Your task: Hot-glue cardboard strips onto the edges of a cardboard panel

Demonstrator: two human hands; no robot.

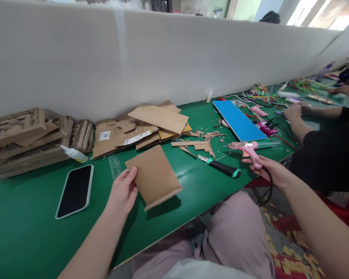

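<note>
My left hand [124,190] pinches the left edge of a brown cardboard piece [154,174], thumb on top. The piece is tilted above the green table, and a narrow strip runs along its near edge. In my right hand [269,170] is a pink hot glue gun [251,152], gripped by its handle, with a clear glue stick out of its back and the nozzle pointing left. A black cable hangs below the handle. Between my hands lies a utility knife [221,166] with its blade out, near cardboard scraps [202,145].
A phone [75,190] and a small glue bottle [75,154] lie at left, before stacked cardboard [37,135]. Cardboard sheets [159,118] lie against the white partition [163,54]. A blue board [240,121] lies right of centre. A co-worker's arms [298,118] are at far right.
</note>
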